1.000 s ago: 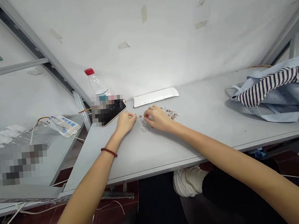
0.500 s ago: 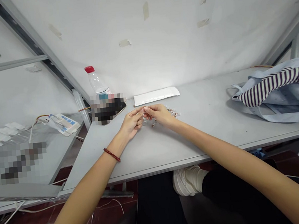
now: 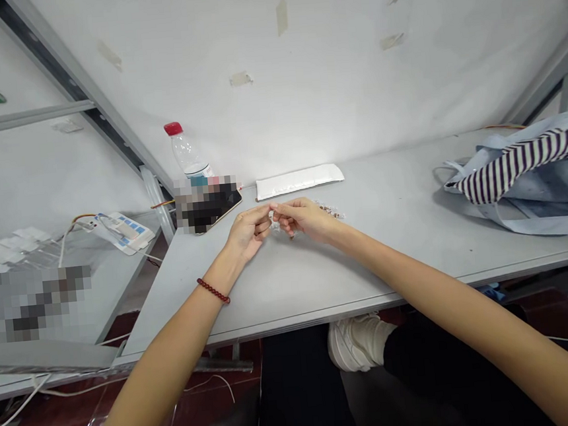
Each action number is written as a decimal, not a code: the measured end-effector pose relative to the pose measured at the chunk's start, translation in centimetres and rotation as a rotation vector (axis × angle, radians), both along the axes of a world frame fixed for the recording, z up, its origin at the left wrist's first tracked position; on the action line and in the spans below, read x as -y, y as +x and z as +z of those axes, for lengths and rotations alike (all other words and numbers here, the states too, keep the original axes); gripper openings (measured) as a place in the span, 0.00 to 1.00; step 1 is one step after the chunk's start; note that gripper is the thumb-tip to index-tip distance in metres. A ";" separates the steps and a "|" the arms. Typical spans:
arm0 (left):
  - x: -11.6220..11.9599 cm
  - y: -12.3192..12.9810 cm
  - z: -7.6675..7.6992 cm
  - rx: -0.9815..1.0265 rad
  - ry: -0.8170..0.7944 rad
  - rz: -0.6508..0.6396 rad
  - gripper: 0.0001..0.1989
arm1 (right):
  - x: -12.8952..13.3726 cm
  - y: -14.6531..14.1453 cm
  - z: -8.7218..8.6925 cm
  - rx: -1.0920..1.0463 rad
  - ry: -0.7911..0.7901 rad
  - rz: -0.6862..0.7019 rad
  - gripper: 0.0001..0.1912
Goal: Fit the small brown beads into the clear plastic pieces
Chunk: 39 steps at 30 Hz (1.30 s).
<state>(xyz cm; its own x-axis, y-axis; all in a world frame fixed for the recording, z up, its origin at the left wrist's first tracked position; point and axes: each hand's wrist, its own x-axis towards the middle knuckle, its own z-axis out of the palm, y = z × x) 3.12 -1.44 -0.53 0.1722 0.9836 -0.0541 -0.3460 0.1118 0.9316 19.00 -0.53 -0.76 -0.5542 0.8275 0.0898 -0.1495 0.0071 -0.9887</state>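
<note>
Left hand [image 3: 249,234] has come across from where it was a second ago, lifted off the bench [image 3: 414,228] beside the pieces, and now its fingertips meet those of the right hand [image 3: 309,219]! Since half a second ago the two have barely shifted. Both are pinching, thumb to forefinger, at one small clear piece [image 3: 273,217], whitish and glinting between the fingertips, its exact shape too small to make out. The other fingers curl in below. And look at the pile [image 3: 331,209]: see-through bits mixed with brown ones, loosely scattered on the bench, just beyond the right hand and partly hidden by it, with a little more showing under those curled fingers. The left hand sits clear of the pile, on the other side of the pinch. Behind them both, a long white packet [image 3: 301,181] lies near the wall; off past the left hand, a dark phone [image 3: 221,208] lies beside a red-capped bottle [image 3: 189,156].
</note>
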 end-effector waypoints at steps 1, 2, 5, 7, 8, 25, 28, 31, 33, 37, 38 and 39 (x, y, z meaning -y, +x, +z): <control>0.1 0.1 0.1 -0.001 -0.001 0.019 0.11 | 0.0 -0.1 0.0 0.013 0.022 -0.015 0.20; 0.1 0.1 0.1 -0.009 0.000 0.031 0.10 | 0.0 -0.1 -0.1 0.027 0.044 -0.029 0.20; 0.3 0.5 0.3 -0.049 0.015 0.087 0.06 | 0.0 -0.2 -0.2 0.072 0.113 -0.078 0.20; 0.3 0.6 0.6 -0.078 0.024 0.145 0.05 | 0.1 -0.2 -0.2 0.111 0.171 -0.106 0.21; 0.2 0.4 0.8 -0.085 0.028 0.174 0.05 | 0.1 -0.2 -0.3 0.140 0.200 -0.117 0.21; -1.5 -3.4 0.9 -0.319 -0.159 0.197 0.09 | 1.9 -1.9 -1.8 0.846 1.198 -0.110 0.12; -1.8 -2.8 -0.7 -0.725 0.097 0.317 0.10 | 2.2 -2.8 -2.5 0.915 1.356 -0.089 0.15; -2.4 -2.5 -1.8 -1.033 0.372 0.297 0.12 | 2.1 -3.1 -3.2 0.982 1.398 -0.115 0.15; -2.8 -2.3 -2.3 -1.083 0.444 0.240 0.12 | 1.8 -3.1 -3.5 1.023 1.386 -0.156 0.14; -3.1 -2.0 -2.5 -1.068 0.449 0.204 0.13 | 1.0 -2.6 -3.6 1.096 1.331 -0.219 0.16; -3.1 -2.0 -2.5 -1.080 0.450 0.217 0.13 | 0.9 -2.4 -3.6 1.108 1.316 -0.226 0.16; -3.1 -2.0 -2.5 -1.098 0.455 0.232 0.15 | 0.7 -2.2 -3.5 1.118 1.299 -0.230 0.16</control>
